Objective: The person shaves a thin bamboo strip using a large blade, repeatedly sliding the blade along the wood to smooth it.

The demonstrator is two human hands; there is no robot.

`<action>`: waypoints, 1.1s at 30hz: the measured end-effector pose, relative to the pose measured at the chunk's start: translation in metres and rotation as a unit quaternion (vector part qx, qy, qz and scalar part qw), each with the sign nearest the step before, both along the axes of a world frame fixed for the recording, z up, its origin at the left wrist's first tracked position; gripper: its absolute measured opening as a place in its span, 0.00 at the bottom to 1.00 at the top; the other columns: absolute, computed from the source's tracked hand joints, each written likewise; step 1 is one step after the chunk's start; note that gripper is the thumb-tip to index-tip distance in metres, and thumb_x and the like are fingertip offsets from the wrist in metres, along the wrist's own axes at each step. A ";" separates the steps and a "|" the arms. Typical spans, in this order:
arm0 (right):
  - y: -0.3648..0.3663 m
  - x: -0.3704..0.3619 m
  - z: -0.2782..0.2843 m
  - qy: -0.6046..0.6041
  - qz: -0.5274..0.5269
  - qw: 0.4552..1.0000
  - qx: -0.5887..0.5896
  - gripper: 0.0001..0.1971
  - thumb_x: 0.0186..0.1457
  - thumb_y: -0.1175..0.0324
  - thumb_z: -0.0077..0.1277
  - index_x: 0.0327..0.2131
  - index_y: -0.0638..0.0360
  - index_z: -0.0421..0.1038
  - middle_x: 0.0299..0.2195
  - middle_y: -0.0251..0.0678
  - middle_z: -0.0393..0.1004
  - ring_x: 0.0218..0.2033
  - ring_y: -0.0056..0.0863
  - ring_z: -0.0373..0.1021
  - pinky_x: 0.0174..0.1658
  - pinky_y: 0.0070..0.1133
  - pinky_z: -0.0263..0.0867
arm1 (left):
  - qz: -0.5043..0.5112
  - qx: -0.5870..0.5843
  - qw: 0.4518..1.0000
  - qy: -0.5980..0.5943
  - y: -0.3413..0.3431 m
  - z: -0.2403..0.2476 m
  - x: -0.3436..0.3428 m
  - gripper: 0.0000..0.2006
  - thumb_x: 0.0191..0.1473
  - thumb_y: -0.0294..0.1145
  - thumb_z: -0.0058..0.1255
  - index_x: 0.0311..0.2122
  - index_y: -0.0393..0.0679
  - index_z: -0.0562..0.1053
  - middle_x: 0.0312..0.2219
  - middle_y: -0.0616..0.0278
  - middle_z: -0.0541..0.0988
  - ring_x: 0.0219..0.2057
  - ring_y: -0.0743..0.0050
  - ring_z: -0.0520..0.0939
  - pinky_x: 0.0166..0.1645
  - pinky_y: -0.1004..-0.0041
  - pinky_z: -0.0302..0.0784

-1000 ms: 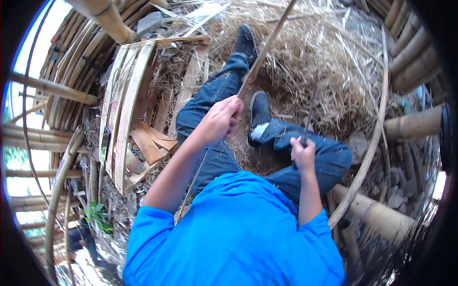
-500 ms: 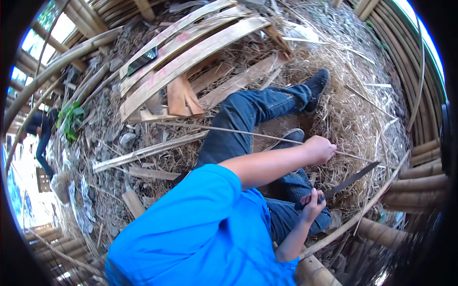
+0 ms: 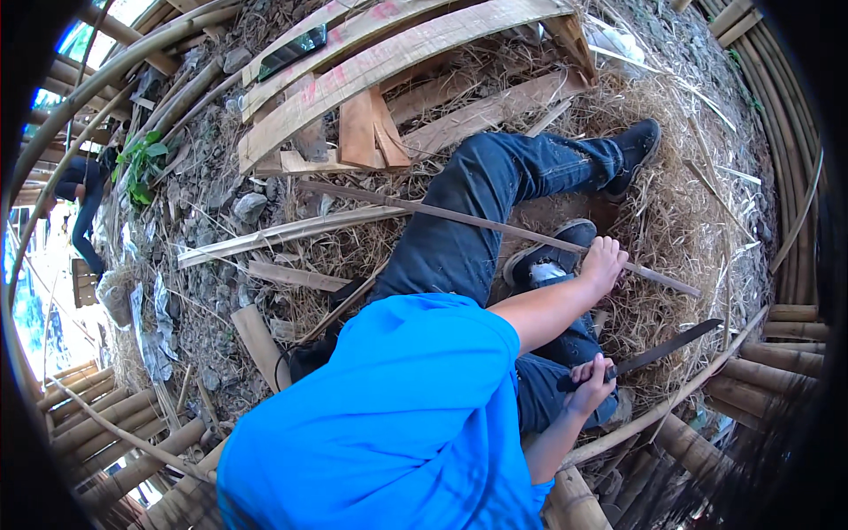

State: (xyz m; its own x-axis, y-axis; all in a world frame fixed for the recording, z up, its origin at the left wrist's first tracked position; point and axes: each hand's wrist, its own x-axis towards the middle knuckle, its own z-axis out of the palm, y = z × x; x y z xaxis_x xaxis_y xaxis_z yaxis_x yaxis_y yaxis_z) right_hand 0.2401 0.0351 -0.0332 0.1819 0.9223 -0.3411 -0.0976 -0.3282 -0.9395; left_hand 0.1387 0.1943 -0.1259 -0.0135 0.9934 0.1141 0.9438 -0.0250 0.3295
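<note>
My left hand [image 3: 604, 265] is closed over a long, narrow bamboo strip [image 3: 495, 226], with its fingers curled across the upper side. The strip runs slantwise over my jeans-clad thigh, and its right end hangs above the straw. Nearer to me, my right hand [image 3: 589, 385] grips the dark handle of a long-bladed knife [image 3: 669, 347] beside my bent knee. The blade points up and to the right, apart from the strip. My palms and the undersides of the grips are hidden.
Ahead on the left lies a frame of pale wooden slats [image 3: 389, 57] with a dark phone [image 3: 294, 51] on top. Straw-like shavings [image 3: 676, 230] cover the ground by my shoes. A bamboo pole [image 3: 658, 406] crosses at lower right. Another person [image 3: 87, 208] is at far left.
The bamboo strip shows a broader face, and its right end lies closer to my left hand. My left-hand fingers now lie over its top. The knife stays in my right hand; the whole view has shifted.
</note>
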 end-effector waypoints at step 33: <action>0.040 0.034 0.046 -0.306 0.061 0.950 0.017 0.18 0.48 0.64 0.56 0.14 0.63 0.65 0.11 0.23 0.60 0.16 0.12 0.53 0.18 0.20 0.49 | -0.254 -0.484 0.718 -0.431 -0.043 0.131 -0.095 0.18 0.63 0.47 0.33 0.28 0.43 0.64 0.17 0.71 0.65 0.17 0.84 0.66 0.21 0.79 0.64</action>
State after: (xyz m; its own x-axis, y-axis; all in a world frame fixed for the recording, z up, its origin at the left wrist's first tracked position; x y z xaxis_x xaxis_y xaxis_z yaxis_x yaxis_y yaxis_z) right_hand 0.2746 0.0754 0.0127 0.2280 0.9577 -0.1757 0.5079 -0.2710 -0.8177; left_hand 0.0433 0.1510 0.0052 0.7280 0.5036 -0.4652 0.3279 0.3401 0.8814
